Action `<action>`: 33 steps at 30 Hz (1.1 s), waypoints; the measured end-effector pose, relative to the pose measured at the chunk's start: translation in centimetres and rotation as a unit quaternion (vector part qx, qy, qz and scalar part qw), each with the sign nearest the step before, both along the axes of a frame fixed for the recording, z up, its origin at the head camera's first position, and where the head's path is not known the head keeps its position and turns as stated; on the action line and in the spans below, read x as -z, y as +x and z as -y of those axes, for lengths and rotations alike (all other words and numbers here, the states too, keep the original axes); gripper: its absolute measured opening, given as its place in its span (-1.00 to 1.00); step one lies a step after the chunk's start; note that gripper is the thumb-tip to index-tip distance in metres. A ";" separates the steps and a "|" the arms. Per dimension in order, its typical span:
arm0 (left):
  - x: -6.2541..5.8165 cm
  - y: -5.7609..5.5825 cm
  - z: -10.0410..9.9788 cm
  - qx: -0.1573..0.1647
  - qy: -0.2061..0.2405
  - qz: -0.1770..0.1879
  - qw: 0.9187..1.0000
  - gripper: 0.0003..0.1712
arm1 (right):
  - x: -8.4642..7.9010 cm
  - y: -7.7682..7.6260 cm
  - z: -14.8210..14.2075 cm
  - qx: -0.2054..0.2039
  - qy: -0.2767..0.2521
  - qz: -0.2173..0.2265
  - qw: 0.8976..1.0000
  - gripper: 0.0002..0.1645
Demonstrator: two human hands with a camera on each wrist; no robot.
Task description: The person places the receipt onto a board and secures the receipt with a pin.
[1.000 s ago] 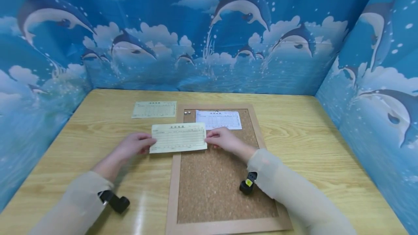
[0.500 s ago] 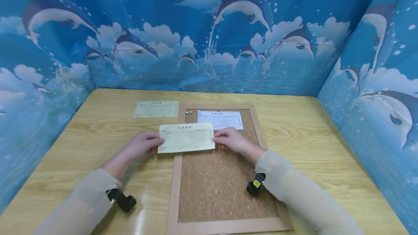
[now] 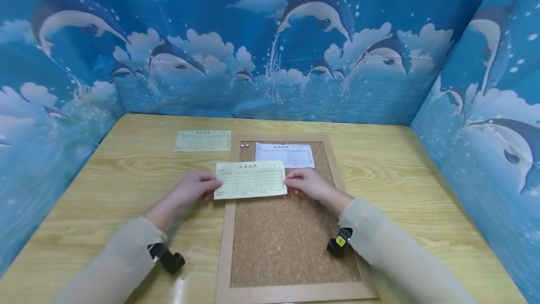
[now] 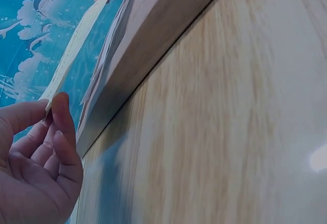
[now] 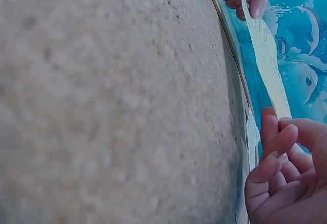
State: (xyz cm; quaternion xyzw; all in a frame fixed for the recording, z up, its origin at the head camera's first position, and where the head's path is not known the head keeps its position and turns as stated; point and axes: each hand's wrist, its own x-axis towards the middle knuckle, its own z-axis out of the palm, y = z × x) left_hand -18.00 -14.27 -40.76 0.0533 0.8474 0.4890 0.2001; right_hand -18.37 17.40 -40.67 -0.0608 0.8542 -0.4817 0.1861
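Note:
Between my hands, a pale yellow printed form (image 3: 251,180) is held by its two short sides above the upper left of a wood-framed corkboard (image 3: 291,243). My left hand (image 3: 195,186) pinches its left edge between thumb and forefinger, as the left wrist view also shows. On the other side, my right hand (image 3: 310,184) pinches the right edge. Both wrist views show the paper lifted off the board. Behind it, a white printed form (image 3: 291,154) lies on the cork with a metal pushpin (image 3: 282,145) at its top. The yellow form covers the white one's lower left corner.
A pale green printed form (image 3: 202,140) lies on the wooden table (image 3: 126,168), left of the corkboard's top. Two small metal pins (image 3: 244,146) stand at the cork's upper left corner. A blue dolphin curtain (image 3: 253,50) encloses the table at the back and sides.
Both hands have carried the yellow form to the right, from partly over the table to mostly over the corkboard. The other forms and the pins stay where they were.

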 end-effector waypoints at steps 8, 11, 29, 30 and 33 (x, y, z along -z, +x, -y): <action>0.2 0.0 -0.9 -0.003 0.011 0.005 1.000 -0.75 | 0.1 0.3 -0.8 0.009 -0.008 0.010 1.000 -0.81; 0.2 0.1 -1.2 -0.010 0.018 0.010 1.000 -0.76 | 0.2 0.4 -1.1 0.006 -0.006 0.008 1.000 -0.81; 0.5 0.0 -3.2 -0.001 0.041 0.026 0.999 -0.78 | 0.0 1.0 -3.2 0.016 0.013 0.001 1.000 -0.78; 0.6 0.0 -3.4 -0.006 0.044 0.031 0.999 -0.78 | 0.0 1.0 -3.3 0.016 0.015 0.000 1.000 -0.77; 0.7 -0.2 -3.9 -0.010 0.047 0.034 0.998 -0.79 | 0.1 1.0 -3.6 0.026 0.019 0.003 0.999 -0.77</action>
